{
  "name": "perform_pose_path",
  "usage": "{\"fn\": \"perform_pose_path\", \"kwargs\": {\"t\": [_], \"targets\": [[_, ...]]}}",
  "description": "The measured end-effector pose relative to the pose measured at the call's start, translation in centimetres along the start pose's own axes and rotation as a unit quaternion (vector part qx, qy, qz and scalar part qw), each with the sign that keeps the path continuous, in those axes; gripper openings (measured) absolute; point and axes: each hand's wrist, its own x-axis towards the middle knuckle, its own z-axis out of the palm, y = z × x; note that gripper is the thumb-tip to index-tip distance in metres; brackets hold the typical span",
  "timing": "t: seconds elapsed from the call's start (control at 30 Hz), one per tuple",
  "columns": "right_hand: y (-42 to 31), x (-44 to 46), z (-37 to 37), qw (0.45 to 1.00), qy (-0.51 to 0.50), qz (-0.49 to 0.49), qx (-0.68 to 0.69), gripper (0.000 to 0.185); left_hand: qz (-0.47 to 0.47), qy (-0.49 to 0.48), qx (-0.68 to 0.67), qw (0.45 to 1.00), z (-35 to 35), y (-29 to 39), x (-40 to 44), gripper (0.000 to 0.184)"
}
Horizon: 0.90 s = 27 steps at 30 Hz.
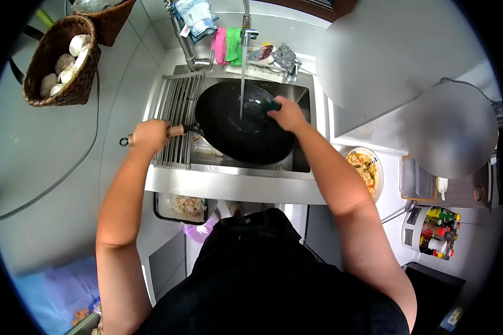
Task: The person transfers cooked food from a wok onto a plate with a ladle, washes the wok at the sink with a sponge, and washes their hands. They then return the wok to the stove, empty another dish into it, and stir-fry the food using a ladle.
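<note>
Black wok (246, 139), just one, at the centre of the frame over one steel sink (303, 106), with one stream of water (243, 75) falling into it.

From where I stand, the person's left hand (150, 137) is wrapped round the wok's one wooden handle (176, 130), above a slatted drying rack (173, 97) at centre left; the right hand (289, 116) pinches one dark green scouring pad (271, 105) by the wok's upper right edge. Two small cloths, one pink (219, 46) and one green (233, 47), hang at the top middle. I count two woven baskets (90, 70) at upper left and one plate of food (379, 187) right of centre.
</note>
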Motion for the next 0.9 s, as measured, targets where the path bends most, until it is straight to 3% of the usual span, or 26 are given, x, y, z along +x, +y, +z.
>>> {"fn": "perform_pose_path", "kwargs": {"t": [0.13,0.2,0.37,0.4,0.5,0.53,0.57,0.6,0.63,0.7,0.73,0.83,0.87,0.9], "targets": [[1.4,1.9,6.5,0.995,-0.072,0.022,-0.059,0.038,0.006,-0.020,-0.019,1.000,3.0,-1.3,2.5,0.039],[3.2,2.7,9.0,0.977,-0.021,-0.081,-0.194,0.038,0.011,-0.034,-0.040,0.999,4.7,-1.9,3.1,0.046],[0.1,4.4,8.9,0.971,-0.035,0.150,-0.182,0.034,0.034,-0.071,-0.081,0.994,7.5,-3.2,4.2,0.067],[2.5,5.9,12.1,0.970,-0.039,0.092,-0.222,0.033,0.037,-0.070,-0.081,0.994,8.1,-3.4,4.4,0.074],[7.6,8.0,22.9,0.978,-0.066,-0.157,-0.121,0.033,0.046,-0.035,-0.096,0.994,9.3,-3.6,4.5,0.073],[5.6,6.4,21.9,0.974,-0.167,-0.147,0.040,0.031,0.047,-0.037,-0.102,0.993,9.7,-3.7,4.6,0.073],[3.4,4.9,20.3,0.936,-0.261,-0.132,0.197,0.028,0.047,-0.036,-0.108,0.992,10.0,-4.1,4.6,0.073],[9.9,5.6,25.7,0.914,-0.243,-0.260,0.196,0.032,0.047,-0.031,-0.109,0.992,10.0,-4.1,4.7,0.072],[9.3,6.1,23.1,0.934,-0.230,-0.267,0.064,0.033,0.047,-0.026,-0.110,0.993,9.9,-4.1,4.8,0.072],[6.1,7.7,16.8,0.920,-0.193,-0.280,-0.195,0.035,0.041,-0.015,-0.090,0.995,9.4,-3.9,4.4,0.072],[3.5,8.8,14.2,0.967,-0.187,-0.167,-0.054,0.035,0.043,-0.011,-0.113,0.993,9.4,-3.9,4.5,0.071],[2.2,10.9,21.0,0.992,-0.017,-0.112,0.059,0.033,0.029,-0.016,-0.097,0.995,9.8,-3.6,4.8,0.070],[2.2,10.5,21.0,0.961,-0.028,-0.245,0.121,0.027,0.049,0.020,-0.068,0.996,10.2,-3.8,4.8,0.067],[1.3,10.7,19.9,0.944,-0.022,-0.328,0.043,0.025,0.048,0.028,-0.066,0.996,10.4,-3.9,4.8,0.066]]}}
